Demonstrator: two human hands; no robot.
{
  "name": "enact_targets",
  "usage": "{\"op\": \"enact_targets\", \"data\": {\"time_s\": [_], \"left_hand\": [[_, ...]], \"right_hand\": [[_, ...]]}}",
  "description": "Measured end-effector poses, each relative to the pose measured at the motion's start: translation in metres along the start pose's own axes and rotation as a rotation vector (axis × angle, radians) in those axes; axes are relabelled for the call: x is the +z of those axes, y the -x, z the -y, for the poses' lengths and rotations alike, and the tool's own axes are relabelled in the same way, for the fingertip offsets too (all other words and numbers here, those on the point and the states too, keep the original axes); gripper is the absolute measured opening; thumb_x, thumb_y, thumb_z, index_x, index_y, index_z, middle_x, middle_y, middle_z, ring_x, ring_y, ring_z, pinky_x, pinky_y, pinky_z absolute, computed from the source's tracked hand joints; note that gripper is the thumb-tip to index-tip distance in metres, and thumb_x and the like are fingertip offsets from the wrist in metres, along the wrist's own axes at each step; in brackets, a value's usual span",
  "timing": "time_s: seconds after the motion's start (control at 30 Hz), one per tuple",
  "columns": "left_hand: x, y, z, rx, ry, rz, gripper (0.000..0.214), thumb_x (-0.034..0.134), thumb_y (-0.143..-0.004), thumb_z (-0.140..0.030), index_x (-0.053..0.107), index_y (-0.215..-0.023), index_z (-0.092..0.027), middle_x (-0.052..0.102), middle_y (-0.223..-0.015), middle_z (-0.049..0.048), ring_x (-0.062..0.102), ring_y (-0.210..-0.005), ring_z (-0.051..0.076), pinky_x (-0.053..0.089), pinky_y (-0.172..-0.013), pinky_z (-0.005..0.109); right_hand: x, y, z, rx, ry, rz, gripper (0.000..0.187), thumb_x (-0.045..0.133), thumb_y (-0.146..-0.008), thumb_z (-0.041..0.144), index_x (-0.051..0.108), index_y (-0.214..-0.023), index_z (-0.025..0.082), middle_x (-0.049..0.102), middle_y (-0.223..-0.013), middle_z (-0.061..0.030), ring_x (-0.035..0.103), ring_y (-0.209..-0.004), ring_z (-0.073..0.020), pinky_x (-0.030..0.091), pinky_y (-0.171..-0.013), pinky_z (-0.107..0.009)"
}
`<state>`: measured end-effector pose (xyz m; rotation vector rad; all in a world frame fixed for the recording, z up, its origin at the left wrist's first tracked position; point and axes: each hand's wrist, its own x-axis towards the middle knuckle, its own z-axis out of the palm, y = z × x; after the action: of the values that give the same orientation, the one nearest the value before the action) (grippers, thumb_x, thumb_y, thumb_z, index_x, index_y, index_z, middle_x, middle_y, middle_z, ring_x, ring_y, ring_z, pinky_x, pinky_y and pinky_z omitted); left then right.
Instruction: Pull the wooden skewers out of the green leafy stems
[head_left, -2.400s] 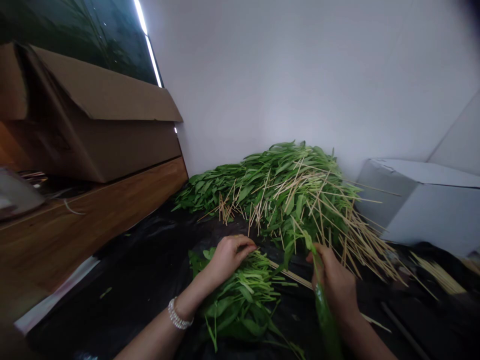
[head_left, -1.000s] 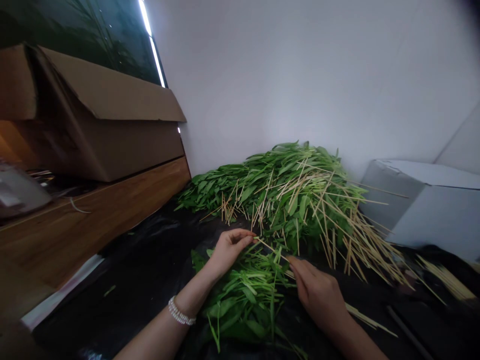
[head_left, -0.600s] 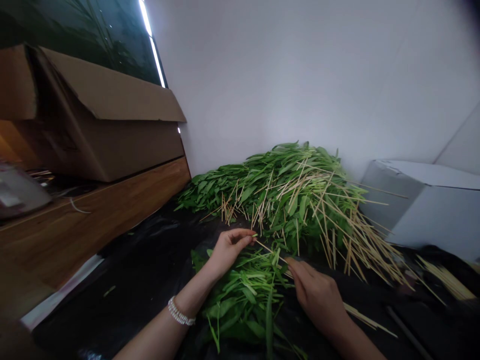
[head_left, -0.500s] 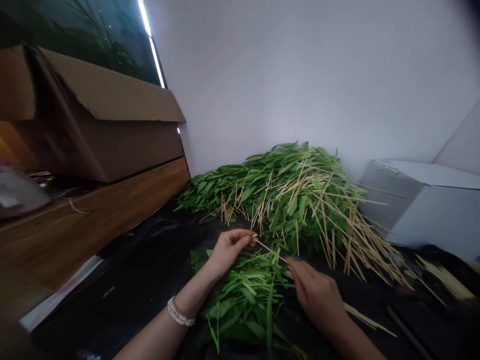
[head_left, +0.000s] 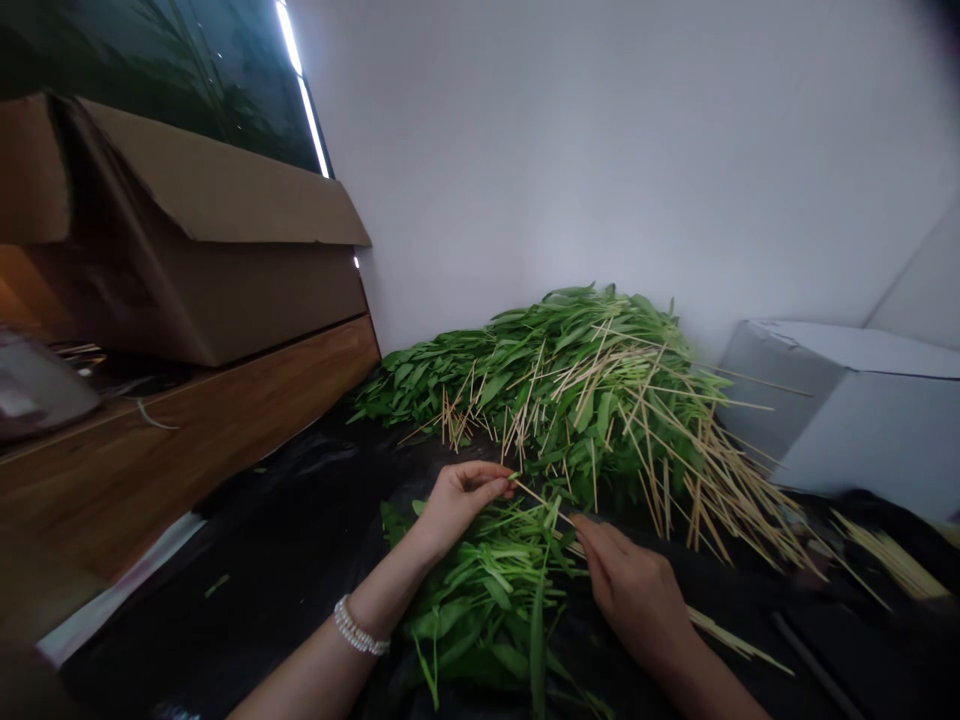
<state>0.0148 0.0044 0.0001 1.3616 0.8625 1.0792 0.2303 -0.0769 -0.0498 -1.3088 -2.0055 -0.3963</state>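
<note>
My left hand [head_left: 469,500], with a beaded bracelet at its wrist, pinches a small pale green stem end [head_left: 514,476] between thumb and forefinger. A thin wooden skewer [head_left: 534,494] runs from that stem end down to my right hand [head_left: 626,575], whose closed fingers grip it. Whether the tip is inside the stem or only against it, I cannot tell. Below and between both hands lies a loose bunch of leafy green stems [head_left: 487,580]. Several more skewers [head_left: 739,640] stick out beneath my right wrist.
A large heap of leafy greens [head_left: 525,350] with many skewers [head_left: 720,480] in it leans against the white wall. Black plastic sheeting [head_left: 277,540] covers the surface. A cardboard box [head_left: 255,290] stands on a wooden ledge [head_left: 225,410] at left; a white box [head_left: 885,420] is at right.
My left hand and the stem end have shifted very slightly right and down along the skewer. My right hand has stayed in place.
</note>
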Motion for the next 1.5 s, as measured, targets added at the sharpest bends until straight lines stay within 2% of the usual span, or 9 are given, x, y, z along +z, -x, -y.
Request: {"op": "enact_targets", "data": {"time_s": [0.37,0.7,1.13,1.33,1.5], "left_hand": [[0.0011,0.0005,-0.0032,0.016,0.012,-0.060,0.029,0.078,-0.066,-0.031,0.072,-0.086,-0.011,0.075,-0.080,0.0076,0.069,-0.074,0.017,0.052,-0.075,0.026],[0.0013,0.0012,-0.0022,0.005,-0.010,-0.056,0.028,0.078,-0.065,-0.029,0.072,-0.085,-0.011,0.075,-0.079,0.0071,0.069,-0.072,0.016,0.051,-0.075,0.025],[0.0001,0.0017,0.0003,-0.024,0.039,-0.012,0.030,0.079,-0.065,-0.029,0.071,-0.088,-0.012,0.074,-0.079,0.0067,0.067,-0.072,0.014,0.050,-0.074,0.025],[-0.0012,0.0028,-0.0029,-0.069,0.042,-0.047,0.023,0.080,-0.062,-0.029,0.072,-0.077,-0.014,0.071,-0.069,0.0020,0.061,-0.063,0.010,0.046,-0.066,0.021],[-0.0041,0.0023,-0.0041,-0.109,0.043,-0.015,0.021,0.081,-0.061,-0.027,0.073,-0.077,-0.015,0.071,-0.071,0.0024,0.062,-0.066,0.011,0.046,-0.069,0.021]], "right_hand": [[0.0012,0.0013,0.0001,0.010,-0.031,-0.009,0.030,0.035,-0.095,0.019,0.060,-0.113,0.014,0.068,-0.085,-0.0069,0.067,-0.076,-0.0162,0.051,-0.072,-0.024],[0.0011,0.0005,0.0010,-0.003,-0.014,0.004,0.032,0.034,-0.095,0.018,0.060,-0.113,0.013,0.068,-0.083,-0.0067,0.068,-0.073,-0.0167,0.052,-0.068,-0.025],[0.0050,0.0027,0.0034,-0.009,-0.083,-0.005,0.030,0.035,-0.095,0.015,0.058,-0.114,0.012,0.068,-0.087,-0.0081,0.068,-0.076,-0.0160,0.052,-0.078,-0.026],[0.0040,0.0022,0.0051,-0.018,-0.107,-0.029,0.030,0.036,-0.094,0.014,0.058,-0.114,0.013,0.068,-0.088,-0.0086,0.067,-0.078,-0.0155,0.052,-0.078,-0.025],[0.0036,0.0023,0.0066,-0.031,-0.130,-0.031,0.031,0.035,-0.094,0.014,0.058,-0.115,0.012,0.068,-0.087,-0.0083,0.067,-0.075,-0.0149,0.052,-0.072,-0.024]]}}
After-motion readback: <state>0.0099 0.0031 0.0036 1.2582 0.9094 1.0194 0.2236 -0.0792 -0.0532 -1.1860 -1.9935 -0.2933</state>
